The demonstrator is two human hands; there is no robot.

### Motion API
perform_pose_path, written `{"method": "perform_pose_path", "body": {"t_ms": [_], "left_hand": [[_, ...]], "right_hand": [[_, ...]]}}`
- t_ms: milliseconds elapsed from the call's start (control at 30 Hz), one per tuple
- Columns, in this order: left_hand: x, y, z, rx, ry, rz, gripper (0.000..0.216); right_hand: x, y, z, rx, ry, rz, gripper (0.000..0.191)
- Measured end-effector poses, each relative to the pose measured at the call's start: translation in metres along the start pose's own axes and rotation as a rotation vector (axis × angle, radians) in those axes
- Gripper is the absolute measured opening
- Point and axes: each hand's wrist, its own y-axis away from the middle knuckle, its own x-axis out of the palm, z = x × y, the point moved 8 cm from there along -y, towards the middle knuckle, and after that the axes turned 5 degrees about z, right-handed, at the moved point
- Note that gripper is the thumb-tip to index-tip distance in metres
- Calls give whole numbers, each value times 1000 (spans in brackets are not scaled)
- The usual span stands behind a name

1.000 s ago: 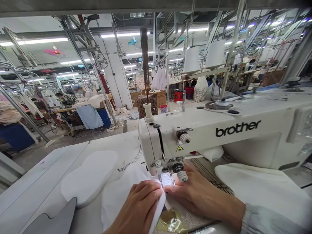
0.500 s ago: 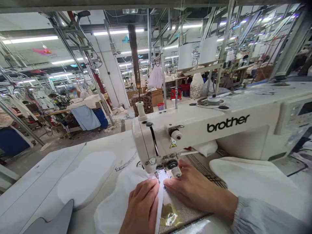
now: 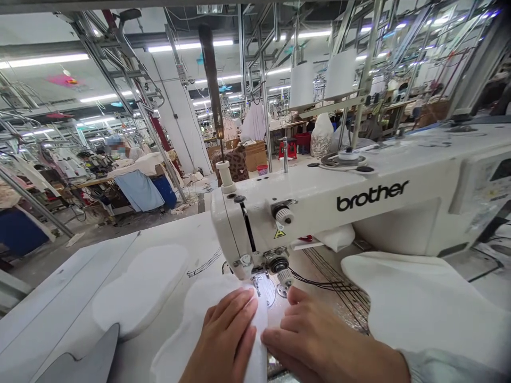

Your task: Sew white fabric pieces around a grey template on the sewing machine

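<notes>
A white fabric piece (image 3: 187, 324) lies under the needle area of a white sewing machine (image 3: 295, 213). My left hand (image 3: 227, 330) rests flat on this fabric, just left of the lit presser foot (image 3: 257, 287), fingers stretched toward it. To the right of the fabric's straight edge is my right hand (image 3: 319, 335), its fingers curled and the thumb and fingertips closed at that edge. The needle plate (image 3: 269, 292) shows between the two hands. Part of the fabric is hidden beneath my left hand.
Rounded white fabric pieces (image 3: 139, 287) lie left on the table, a dark grey flat shape (image 3: 88, 356) in front. Another white piece (image 3: 407, 303) lies to the right. Thread cones (image 3: 301, 85) stand behind the machine. A person (image 3: 120, 149) sits far left.
My right hand has drawn back from beside the presser foot toward me, now closed at the fabric's edge. My left hand stays on the fabric, its fingers flatter. The view has shifted slightly.
</notes>
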Motion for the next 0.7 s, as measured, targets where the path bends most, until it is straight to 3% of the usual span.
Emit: {"method": "perform_pose_path", "body": {"t_ms": [167, 333, 500, 700], "left_hand": [[13, 5, 2, -74, -51, 40, 37], [13, 9, 8, -93, 122, 114, 35], [5, 14, 1, -30, 57, 46, 36], [9, 9, -2, -61, -17, 35, 33]], "right_hand": [[2, 3, -9, 38, -16, -22, 27], [-1, 7, -5, 14, -38, -20, 28], [1, 11, -1, -6, -34, -17, 25], [1, 11, -7, 28, -28, -46, 26]]}}
